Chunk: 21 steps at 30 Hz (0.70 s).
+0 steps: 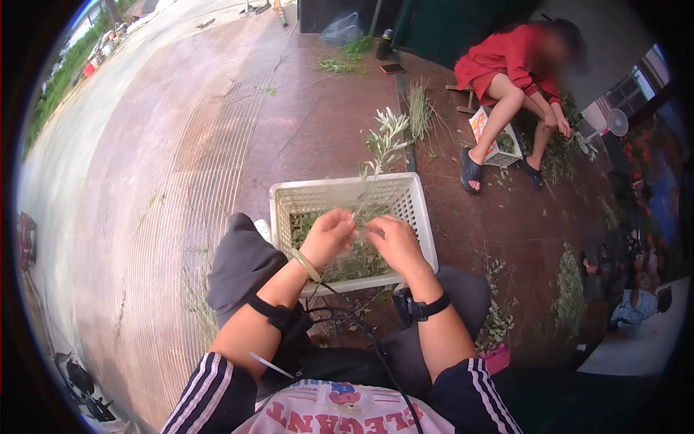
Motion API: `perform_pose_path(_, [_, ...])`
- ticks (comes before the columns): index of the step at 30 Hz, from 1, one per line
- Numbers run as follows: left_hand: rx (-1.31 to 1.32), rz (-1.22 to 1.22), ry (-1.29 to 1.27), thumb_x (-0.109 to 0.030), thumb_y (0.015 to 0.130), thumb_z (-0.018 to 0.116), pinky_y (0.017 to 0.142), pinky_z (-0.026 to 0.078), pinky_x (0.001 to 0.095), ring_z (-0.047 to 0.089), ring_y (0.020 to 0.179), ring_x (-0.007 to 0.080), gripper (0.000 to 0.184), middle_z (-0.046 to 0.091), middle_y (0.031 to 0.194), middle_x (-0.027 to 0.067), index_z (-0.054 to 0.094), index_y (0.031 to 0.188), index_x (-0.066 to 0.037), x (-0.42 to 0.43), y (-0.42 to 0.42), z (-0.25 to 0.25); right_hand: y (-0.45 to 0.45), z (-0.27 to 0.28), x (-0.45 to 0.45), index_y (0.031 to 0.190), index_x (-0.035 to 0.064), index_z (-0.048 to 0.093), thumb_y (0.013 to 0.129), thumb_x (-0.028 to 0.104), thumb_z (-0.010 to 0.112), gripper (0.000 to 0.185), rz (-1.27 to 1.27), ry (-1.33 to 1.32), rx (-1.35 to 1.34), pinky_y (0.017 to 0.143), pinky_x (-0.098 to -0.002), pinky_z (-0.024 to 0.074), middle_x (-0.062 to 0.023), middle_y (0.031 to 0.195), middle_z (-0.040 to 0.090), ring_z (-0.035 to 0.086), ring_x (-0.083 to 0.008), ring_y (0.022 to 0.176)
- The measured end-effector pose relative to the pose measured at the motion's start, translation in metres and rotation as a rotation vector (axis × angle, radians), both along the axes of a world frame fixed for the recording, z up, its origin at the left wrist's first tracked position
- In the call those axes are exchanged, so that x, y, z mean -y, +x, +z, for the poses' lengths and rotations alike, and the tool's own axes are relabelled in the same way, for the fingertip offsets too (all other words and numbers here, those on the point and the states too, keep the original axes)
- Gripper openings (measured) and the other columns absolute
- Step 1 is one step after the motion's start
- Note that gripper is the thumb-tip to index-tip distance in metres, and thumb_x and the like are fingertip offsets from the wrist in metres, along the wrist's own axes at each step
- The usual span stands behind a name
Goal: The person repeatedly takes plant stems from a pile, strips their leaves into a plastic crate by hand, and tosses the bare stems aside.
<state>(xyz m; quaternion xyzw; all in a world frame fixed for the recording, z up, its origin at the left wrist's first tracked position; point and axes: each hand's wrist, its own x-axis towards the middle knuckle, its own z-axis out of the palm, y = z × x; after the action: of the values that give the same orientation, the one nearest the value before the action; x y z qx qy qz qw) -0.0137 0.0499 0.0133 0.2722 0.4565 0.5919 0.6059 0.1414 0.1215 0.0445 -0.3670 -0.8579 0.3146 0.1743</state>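
My left hand (331, 237) is closed in a pinch on the stem of a leafy sprig (387, 141). The sprig has pale, silvery-green leaves and points away from me over the far rim of a white plastic basket (426, 235). Just beside the stem, my right hand (396, 244) has its thumb and fingers bent together; whatever is between them is too blurred to make out. Both hands are above the basket, which stands between my knees. Loose green leaves (354, 264) lie inside it, partly hidden by my hands.
At upper right a person in red (506, 65) sits beside a smaller white basket (504, 152), handling plants. Bare stems (421, 108), a phone (392, 69) and a dark bottle (384, 45) are on the floor ahead. Leafy branches (567, 289) lie to the right; a black cable (354, 315) crosses my lap.
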Motion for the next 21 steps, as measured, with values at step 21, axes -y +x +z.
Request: perform_pose_path(21, [-0.235,0.011,0.01,-0.009,0.082,0.059,0.056,0.038,0.0181,0.046,0.062,0.0042,0.018,0.052,0.073,-0.0038,0.057,0.098,-0.002,-0.002,0.001,-0.01,0.006,0.008,-0.011,0.088,0.0002,0.063,0.075,0.004,0.064,0.014,-0.313,-0.004,-0.558,0.062,-0.0222,0.0449,-0.0043,0.075,0.063,0.058,-0.0087,0.068])
